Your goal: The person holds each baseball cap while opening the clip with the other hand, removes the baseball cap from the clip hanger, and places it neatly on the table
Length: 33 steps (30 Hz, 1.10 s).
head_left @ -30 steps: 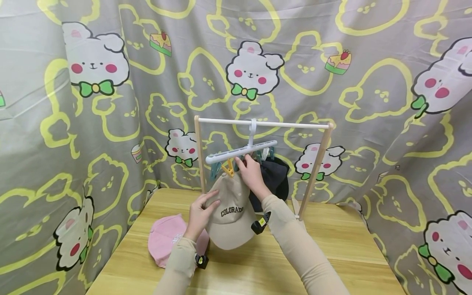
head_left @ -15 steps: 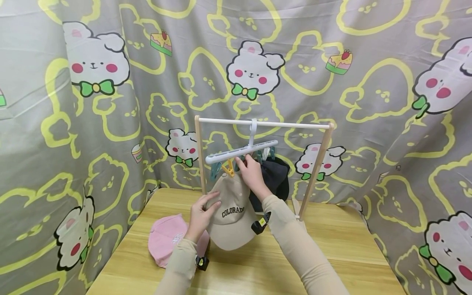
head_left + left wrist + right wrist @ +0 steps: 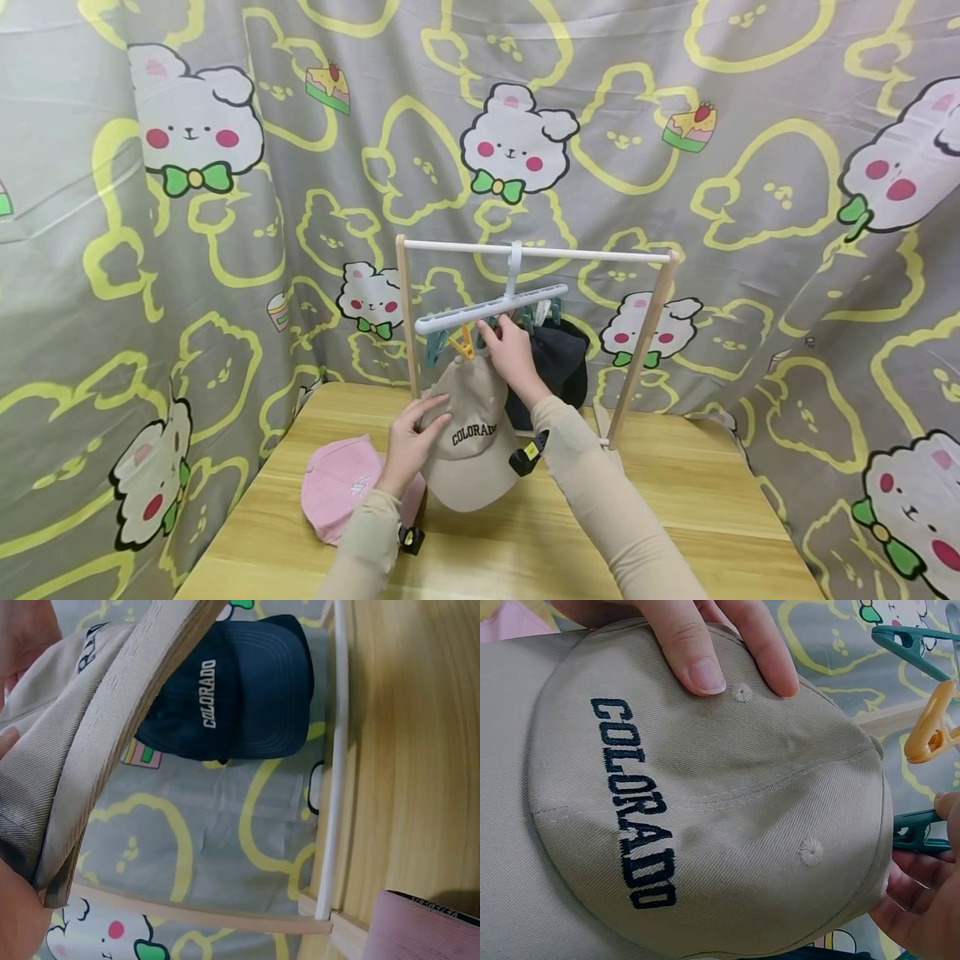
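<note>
A beige cap (image 3: pixel 472 408) with "COLORADO" lettering hangs brim down below the pale blue clip hanger (image 3: pixel 487 308). My left hand (image 3: pixel 411 437) grips the cap's left side, its fingers spread over the crown in the right wrist view. At the crown's top, my right hand (image 3: pixel 512 354) pinches a dark green clip (image 3: pixel 919 829) at the cap's edge. Whether that clip bites the fabric is hidden. A yellow clip (image 3: pixel 467 342) dangles from the hanger just above the crown. Behind, a dark navy cap (image 3: pixel 558 362) hangs too, its brim plain in the left wrist view.
A wooden rack with a white top bar (image 3: pixel 592 253) carries the hanger on the wooden table (image 3: pixel 697 500). At left on the table lies a pink cap (image 3: pixel 337 483). Other teal clips (image 3: pixel 437 346) hang along the hanger. A patterned curtain (image 3: pixel 315 233) surrounds the table.
The hanger's left end has shifted slightly left, and the beige cap hangs a touch lower. My left hand has moved slightly right with the cap; my right hand stays at the green clip.
</note>
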Each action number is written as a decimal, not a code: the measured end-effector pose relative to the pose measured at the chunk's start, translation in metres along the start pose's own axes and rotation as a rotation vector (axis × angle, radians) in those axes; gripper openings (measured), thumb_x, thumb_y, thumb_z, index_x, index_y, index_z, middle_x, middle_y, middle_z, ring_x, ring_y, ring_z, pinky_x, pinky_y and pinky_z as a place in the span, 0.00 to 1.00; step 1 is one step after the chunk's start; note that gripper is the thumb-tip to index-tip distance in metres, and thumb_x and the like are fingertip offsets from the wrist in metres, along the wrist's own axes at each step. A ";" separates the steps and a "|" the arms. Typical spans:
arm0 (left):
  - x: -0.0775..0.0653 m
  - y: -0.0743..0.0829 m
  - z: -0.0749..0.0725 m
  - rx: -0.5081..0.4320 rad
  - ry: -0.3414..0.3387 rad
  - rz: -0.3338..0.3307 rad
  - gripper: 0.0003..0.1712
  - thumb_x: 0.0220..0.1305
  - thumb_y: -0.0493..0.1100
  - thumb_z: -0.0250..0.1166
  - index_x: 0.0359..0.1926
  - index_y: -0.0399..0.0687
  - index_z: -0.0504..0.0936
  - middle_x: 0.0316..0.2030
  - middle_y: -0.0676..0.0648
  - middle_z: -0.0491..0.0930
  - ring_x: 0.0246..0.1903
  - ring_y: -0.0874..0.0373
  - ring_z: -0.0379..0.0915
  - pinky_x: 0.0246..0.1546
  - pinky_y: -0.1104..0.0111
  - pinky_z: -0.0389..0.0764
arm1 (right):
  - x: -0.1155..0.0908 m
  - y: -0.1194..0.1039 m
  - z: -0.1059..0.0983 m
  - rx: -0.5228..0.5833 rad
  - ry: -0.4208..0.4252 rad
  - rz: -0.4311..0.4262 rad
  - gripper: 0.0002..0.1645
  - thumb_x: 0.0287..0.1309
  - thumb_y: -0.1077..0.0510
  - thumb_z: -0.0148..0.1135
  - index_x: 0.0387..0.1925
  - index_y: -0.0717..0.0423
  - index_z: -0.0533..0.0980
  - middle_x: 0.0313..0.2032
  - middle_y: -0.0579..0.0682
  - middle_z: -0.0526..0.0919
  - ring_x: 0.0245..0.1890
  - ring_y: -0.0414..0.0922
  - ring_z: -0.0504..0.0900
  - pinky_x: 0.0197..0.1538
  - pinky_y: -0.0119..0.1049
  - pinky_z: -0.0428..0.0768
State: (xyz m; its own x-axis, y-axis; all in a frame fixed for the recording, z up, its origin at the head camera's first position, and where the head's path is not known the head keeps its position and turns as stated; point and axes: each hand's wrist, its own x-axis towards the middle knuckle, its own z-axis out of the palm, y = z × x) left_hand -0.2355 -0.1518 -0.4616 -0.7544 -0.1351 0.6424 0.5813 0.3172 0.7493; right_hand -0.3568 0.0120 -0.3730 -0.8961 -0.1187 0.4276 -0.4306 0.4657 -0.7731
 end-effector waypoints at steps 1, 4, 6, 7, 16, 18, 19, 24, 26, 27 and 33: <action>0.000 0.000 0.000 -0.001 0.001 0.004 0.16 0.56 0.30 0.69 0.48 0.37 0.85 0.40 0.37 0.84 0.37 0.62 0.77 0.35 0.80 0.77 | 0.000 0.000 0.000 0.004 0.000 0.001 0.22 0.69 0.43 0.54 0.27 0.54 0.66 0.18 0.47 0.67 0.16 0.43 0.69 0.20 0.33 0.67; -0.001 0.002 0.000 -0.004 0.003 0.013 0.16 0.56 0.29 0.69 0.48 0.36 0.84 0.40 0.37 0.84 0.38 0.58 0.78 0.36 0.79 0.77 | 0.000 0.000 0.000 0.013 0.001 0.003 0.22 0.69 0.43 0.54 0.27 0.54 0.67 0.18 0.47 0.67 0.16 0.44 0.69 0.20 0.33 0.67; -0.001 0.002 0.001 -0.008 0.003 0.011 0.16 0.56 0.29 0.69 0.48 0.35 0.84 0.40 0.36 0.83 0.38 0.57 0.78 0.36 0.80 0.77 | 0.000 0.000 0.000 0.018 0.000 0.007 0.22 0.69 0.43 0.54 0.27 0.54 0.67 0.18 0.47 0.68 0.17 0.44 0.70 0.21 0.33 0.68; -0.002 0.002 0.001 -0.008 0.004 0.009 0.16 0.56 0.29 0.69 0.48 0.35 0.84 0.41 0.36 0.83 0.39 0.57 0.78 0.37 0.80 0.77 | 0.000 0.001 0.001 0.020 -0.001 0.009 0.22 0.69 0.43 0.54 0.27 0.54 0.67 0.18 0.47 0.68 0.17 0.44 0.70 0.21 0.33 0.68; -0.005 0.001 0.000 -0.020 0.010 -0.004 0.16 0.57 0.30 0.68 0.49 0.37 0.84 0.41 0.40 0.84 0.41 0.62 0.79 0.40 0.80 0.77 | 0.000 0.002 0.001 0.031 -0.006 0.017 0.22 0.68 0.41 0.54 0.28 0.54 0.67 0.19 0.48 0.70 0.17 0.44 0.74 0.21 0.33 0.71; -0.005 0.000 -0.001 -0.018 0.010 0.013 0.16 0.57 0.29 0.68 0.48 0.36 0.84 0.41 0.39 0.84 0.41 0.61 0.79 0.41 0.80 0.77 | 0.000 0.002 0.001 0.033 -0.007 0.017 0.22 0.68 0.41 0.54 0.28 0.54 0.67 0.19 0.48 0.70 0.17 0.44 0.73 0.21 0.34 0.70; -0.005 0.000 -0.001 -0.017 0.011 0.023 0.17 0.56 0.29 0.68 0.48 0.36 0.84 0.40 0.39 0.84 0.41 0.61 0.79 0.42 0.80 0.77 | 0.000 0.002 0.001 0.035 -0.007 0.018 0.22 0.68 0.41 0.54 0.28 0.54 0.67 0.19 0.48 0.70 0.17 0.44 0.73 0.21 0.34 0.70; -0.005 -0.002 -0.001 -0.020 0.021 0.053 0.17 0.55 0.28 0.69 0.48 0.33 0.84 0.39 0.37 0.84 0.41 0.60 0.80 0.44 0.81 0.77 | -0.001 0.002 0.000 0.039 -0.015 0.024 0.22 0.68 0.41 0.53 0.28 0.53 0.66 0.19 0.48 0.68 0.17 0.44 0.73 0.21 0.34 0.69; -0.006 -0.003 -0.001 -0.021 0.027 0.054 0.17 0.55 0.28 0.69 0.48 0.34 0.84 0.39 0.37 0.84 0.40 0.60 0.80 0.44 0.81 0.77 | 0.000 0.002 0.000 0.038 -0.016 0.026 0.22 0.68 0.41 0.53 0.28 0.53 0.66 0.19 0.48 0.68 0.17 0.44 0.72 0.21 0.34 0.69; -0.006 -0.003 -0.001 -0.019 0.030 0.053 0.17 0.55 0.28 0.69 0.48 0.34 0.84 0.39 0.38 0.84 0.40 0.60 0.80 0.44 0.82 0.77 | 0.000 0.002 0.000 0.039 -0.016 0.026 0.22 0.68 0.41 0.53 0.28 0.53 0.66 0.19 0.48 0.68 0.17 0.44 0.72 0.21 0.34 0.69; -0.009 -0.004 -0.002 -0.020 0.037 0.049 0.17 0.55 0.28 0.69 0.48 0.34 0.84 0.39 0.39 0.84 0.40 0.60 0.80 0.44 0.81 0.77 | 0.000 0.003 0.000 0.061 -0.020 0.020 0.23 0.68 0.41 0.54 0.28 0.54 0.66 0.18 0.48 0.69 0.16 0.44 0.71 0.20 0.34 0.67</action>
State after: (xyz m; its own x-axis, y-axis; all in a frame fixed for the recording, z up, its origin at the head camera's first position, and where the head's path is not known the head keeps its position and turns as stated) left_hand -0.2306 -0.1533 -0.4699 -0.7134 -0.1546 0.6835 0.6234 0.3056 0.7197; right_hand -0.3577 0.0132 -0.3754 -0.9063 -0.1274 0.4030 -0.4178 0.4142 -0.8086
